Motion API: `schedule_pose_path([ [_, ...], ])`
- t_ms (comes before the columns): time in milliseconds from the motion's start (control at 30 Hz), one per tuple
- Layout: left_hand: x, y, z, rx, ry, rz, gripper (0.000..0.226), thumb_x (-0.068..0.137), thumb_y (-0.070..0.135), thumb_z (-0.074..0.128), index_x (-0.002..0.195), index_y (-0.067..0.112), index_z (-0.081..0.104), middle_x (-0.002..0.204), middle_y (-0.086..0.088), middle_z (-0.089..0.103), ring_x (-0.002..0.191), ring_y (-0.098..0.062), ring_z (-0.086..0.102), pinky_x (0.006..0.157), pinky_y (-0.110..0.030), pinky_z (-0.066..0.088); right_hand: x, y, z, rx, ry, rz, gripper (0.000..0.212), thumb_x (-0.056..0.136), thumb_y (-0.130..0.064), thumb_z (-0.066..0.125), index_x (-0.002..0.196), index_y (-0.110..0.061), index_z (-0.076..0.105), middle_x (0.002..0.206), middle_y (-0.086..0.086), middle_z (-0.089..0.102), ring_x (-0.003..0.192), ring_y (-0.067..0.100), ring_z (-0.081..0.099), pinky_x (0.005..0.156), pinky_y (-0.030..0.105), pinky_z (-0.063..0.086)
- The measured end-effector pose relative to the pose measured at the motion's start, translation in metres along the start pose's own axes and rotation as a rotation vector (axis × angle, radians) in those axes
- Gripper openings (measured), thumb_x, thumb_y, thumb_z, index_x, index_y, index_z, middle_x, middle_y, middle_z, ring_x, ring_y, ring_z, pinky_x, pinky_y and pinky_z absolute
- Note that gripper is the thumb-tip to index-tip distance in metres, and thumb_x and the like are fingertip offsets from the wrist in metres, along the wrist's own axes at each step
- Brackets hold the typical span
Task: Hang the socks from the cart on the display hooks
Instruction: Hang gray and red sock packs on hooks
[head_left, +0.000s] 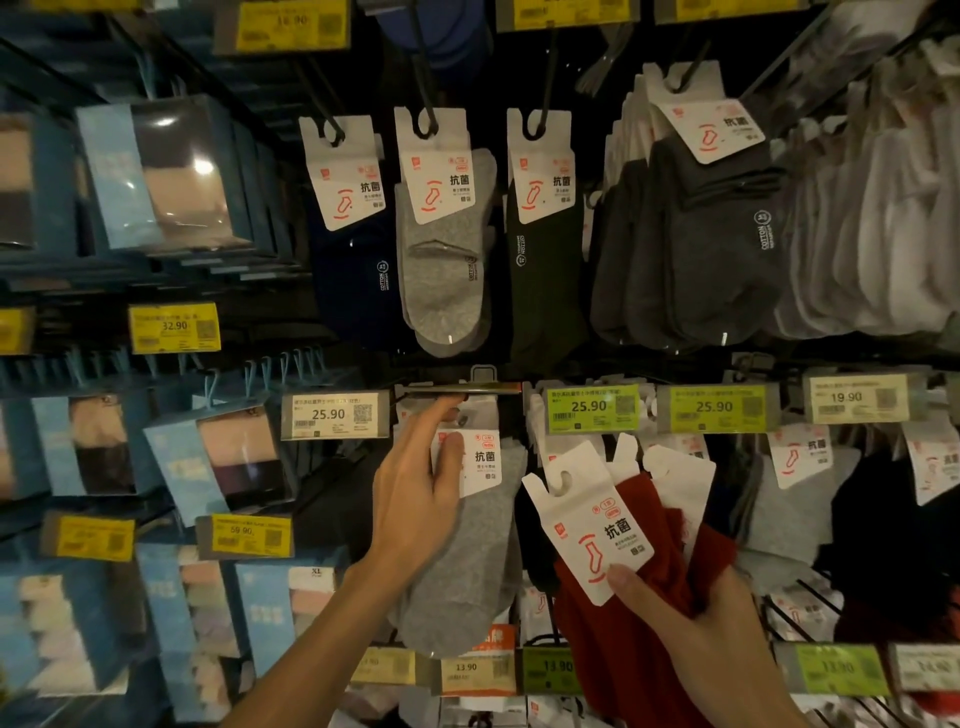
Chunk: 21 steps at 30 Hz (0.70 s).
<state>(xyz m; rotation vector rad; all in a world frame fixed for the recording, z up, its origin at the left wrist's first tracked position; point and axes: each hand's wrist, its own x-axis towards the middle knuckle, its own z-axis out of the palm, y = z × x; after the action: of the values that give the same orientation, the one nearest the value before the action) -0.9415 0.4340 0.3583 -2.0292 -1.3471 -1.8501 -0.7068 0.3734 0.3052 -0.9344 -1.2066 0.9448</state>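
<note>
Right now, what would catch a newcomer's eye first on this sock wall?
The bright red socks stand out first, a bunch gripped in the right hand at lower right. At centre, the left hand pinches a grey sock pack just under a display hook. Green price tags reading 25.90 glow along the rail to the right.

Dim, warm store light; glare on boxed packs (176, 171); warped, blurry edges.
</note>
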Motion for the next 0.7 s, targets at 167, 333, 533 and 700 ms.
schedule_pose_path([
  [167, -0.003, -0.005, 0.005, 0.073, 0.045, 0.088, 0.028, 0.100, 0.020, 0.047, 0.126, 0.021, 0.057, 0.122, -0.001, 0.056, 0.100, 0.013, 0.056, 0.074, -0.003, 0.045, 0.001, -0.001, -0.003, 0.013, -0.006, 0.018, 0.048, 0.073, -0.003, 0.079, 0.114, -0.022, 0.063, 0.088, -0.020, 0.076, 0.082, -0.003, 0.071, 0.057, 0.012, 0.054],
  [333, -0.005, -0.011, 0.004, 0.184, 0.010, 0.062, 0.034, 0.101, 0.026, 0.046, 0.133, 0.020, 0.054, 0.116, 0.003, 0.063, 0.088, 0.016, 0.057, 0.065, -0.002, 0.044, 0.000, -0.002, -0.005, 0.010, -0.001, 0.019, 0.048, 0.074, -0.003, 0.079, 0.118, -0.018, 0.065, 0.095, -0.010, 0.078, 0.088, 0.006, 0.073, 0.062, 0.018, 0.058],
  [533, -0.005, -0.008, 0.005, 0.276, -0.044, 0.037, 0.035, 0.101, 0.021, 0.052, 0.134, 0.029, 0.043, 0.096, 0.003, 0.064, 0.063, 0.009, 0.050, 0.050, -0.009, 0.042, -0.004, -0.008, -0.005, 0.035, -0.034, 0.037, 0.046, 0.077, -0.001, 0.077, 0.118, -0.018, 0.064, 0.096, -0.011, 0.077, 0.088, 0.006, 0.073, 0.062, 0.017, 0.057],
  [700, -0.006, -0.007, 0.008, 0.248, -0.056, 0.024, 0.034, 0.102, 0.023, 0.051, 0.125, 0.038, 0.031, 0.102, -0.004, 0.065, 0.076, -0.014, 0.062, 0.056, -0.020, 0.044, -0.008, -0.018, -0.008, 0.112, -0.078, 0.089, 0.034, 0.080, -0.002, 0.073, 0.110, -0.017, 0.067, 0.096, -0.003, 0.078, 0.085, 0.013, 0.075, 0.061, 0.020, 0.058],
])
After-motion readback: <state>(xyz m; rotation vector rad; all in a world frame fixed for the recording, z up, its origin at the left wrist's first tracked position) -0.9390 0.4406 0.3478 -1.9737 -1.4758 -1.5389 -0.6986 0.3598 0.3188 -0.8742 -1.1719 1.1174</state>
